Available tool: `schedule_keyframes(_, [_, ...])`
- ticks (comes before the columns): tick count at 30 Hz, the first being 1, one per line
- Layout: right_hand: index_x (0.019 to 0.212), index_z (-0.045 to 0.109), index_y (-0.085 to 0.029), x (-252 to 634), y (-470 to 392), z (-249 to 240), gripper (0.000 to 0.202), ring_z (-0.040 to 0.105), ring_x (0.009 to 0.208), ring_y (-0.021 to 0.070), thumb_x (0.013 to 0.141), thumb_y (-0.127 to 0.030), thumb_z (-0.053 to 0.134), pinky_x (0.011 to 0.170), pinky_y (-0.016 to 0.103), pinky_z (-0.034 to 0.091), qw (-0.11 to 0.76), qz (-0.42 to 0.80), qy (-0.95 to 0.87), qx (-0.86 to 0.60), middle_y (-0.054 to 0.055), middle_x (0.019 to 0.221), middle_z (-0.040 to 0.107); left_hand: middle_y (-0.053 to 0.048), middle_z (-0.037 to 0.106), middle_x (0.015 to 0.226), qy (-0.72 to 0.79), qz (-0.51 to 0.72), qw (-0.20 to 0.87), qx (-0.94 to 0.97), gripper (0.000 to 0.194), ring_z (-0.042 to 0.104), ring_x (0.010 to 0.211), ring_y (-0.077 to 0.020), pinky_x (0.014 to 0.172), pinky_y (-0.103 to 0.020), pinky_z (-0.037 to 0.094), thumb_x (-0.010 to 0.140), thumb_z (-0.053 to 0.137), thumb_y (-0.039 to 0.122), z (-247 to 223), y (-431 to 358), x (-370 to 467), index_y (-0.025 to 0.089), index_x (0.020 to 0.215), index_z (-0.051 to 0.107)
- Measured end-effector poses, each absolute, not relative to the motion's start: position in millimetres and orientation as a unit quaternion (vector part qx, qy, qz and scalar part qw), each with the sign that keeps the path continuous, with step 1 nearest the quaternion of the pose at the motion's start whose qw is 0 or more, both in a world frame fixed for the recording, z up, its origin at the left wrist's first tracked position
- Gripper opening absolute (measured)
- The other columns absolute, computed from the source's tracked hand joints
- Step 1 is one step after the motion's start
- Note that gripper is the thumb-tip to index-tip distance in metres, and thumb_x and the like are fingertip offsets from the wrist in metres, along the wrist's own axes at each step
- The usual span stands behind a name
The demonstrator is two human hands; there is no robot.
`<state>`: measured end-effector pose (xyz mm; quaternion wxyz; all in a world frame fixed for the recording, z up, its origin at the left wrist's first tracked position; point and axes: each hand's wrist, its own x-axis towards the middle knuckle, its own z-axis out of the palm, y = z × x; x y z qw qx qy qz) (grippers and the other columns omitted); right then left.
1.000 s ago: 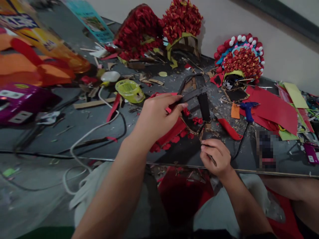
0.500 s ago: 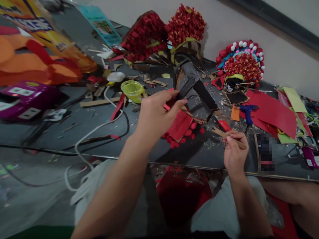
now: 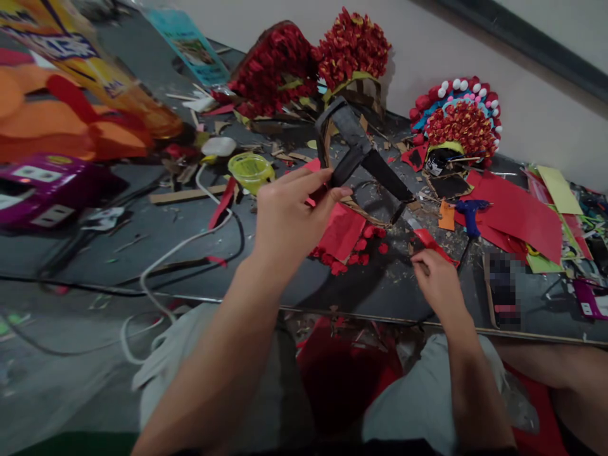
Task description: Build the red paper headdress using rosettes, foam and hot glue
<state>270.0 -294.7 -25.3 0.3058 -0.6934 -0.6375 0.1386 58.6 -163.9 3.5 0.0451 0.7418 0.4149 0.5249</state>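
My left hand (image 3: 292,212) pinches the near side of a black, band-like frame (image 3: 387,178) between thumb and fingers, holding it tilted above the table. Under it lies a red paper piece (image 3: 342,231) edged with small red pompoms (image 3: 363,244). Close to the table's front, my right hand (image 3: 437,282) is closed, its fingertips pointing left and down. A brown end of a cardboard strip (image 3: 412,248) shows at those fingertips; the rest is hidden by the hand. Just beyond lies a red-handled tool (image 3: 434,246), partly covered.
A blue glue gun (image 3: 471,215) and red sheets (image 3: 517,215) lie to the right, near a phone (image 3: 501,294). Red flowered headpieces (image 3: 354,47) stand along the wall. A yellow tub (image 3: 251,172), white cable (image 3: 159,269) and purple machine (image 3: 52,190) are leftward. Scraps litter the table.
My right hand has turned over and moved slightly left, so the cardboard strip is now mostly hidden. My left hand has shifted a little left and raised the black frame.
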Motion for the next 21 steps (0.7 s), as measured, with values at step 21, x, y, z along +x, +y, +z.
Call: schedule_keyframes(21, [0.086, 0.059, -0.019, 292.4, -303.3, -7.3, 0.019, 0.068, 0.081, 0.017, 0.075, -0.033, 0.064, 0.076, 0.031, 0.052, 0.426, 0.283, -0.492, -0.705, 0.004, 0.086, 0.071, -0.005, 0.071, 0.094, 0.471, 0.342, 0.151, 0.799, 0.029, 0.064, 0.08, -0.0177, 0.069, -0.025, 0.048, 0.079, 0.064, 0.032, 0.7, -165.8, 64.1, 0.018, 0.105, 0.067])
